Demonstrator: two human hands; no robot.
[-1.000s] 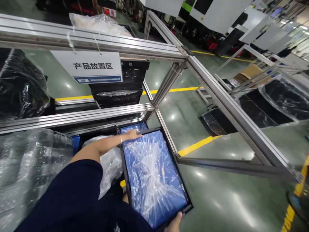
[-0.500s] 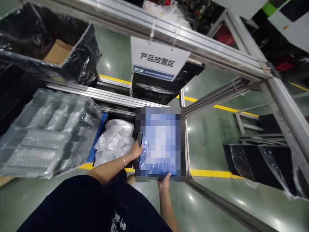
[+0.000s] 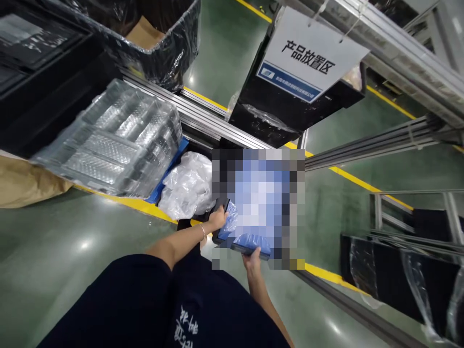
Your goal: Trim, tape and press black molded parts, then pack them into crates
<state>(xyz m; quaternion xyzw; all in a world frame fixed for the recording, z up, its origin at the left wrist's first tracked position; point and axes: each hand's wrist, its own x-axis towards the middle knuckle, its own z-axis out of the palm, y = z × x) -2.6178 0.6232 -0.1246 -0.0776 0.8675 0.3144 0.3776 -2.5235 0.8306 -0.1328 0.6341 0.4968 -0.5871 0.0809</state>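
Beyond tray [image 3: 240, 248] — sign [image 3: 306, 58] "产品放置区"; left hand [image 3: 218, 217], right hand [image 3: 253, 260] half-curled, gripping edges.

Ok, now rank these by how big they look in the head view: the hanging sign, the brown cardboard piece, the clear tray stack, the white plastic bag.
Largest to smallest:
1. Clear tray stack
2. Hanging sign
3. White plastic bag
4. Brown cardboard piece, counting its visible part only

Box [image 3: 253, 240]: dark rim, blue inside, clear crinkled plastic on top. Left hand [image 3: 218, 217] grips left edge, right hand [image 3: 253, 259] near edge. Just right of white bag [image 3: 188, 184]. Mostly pixelated, tilt unclear.
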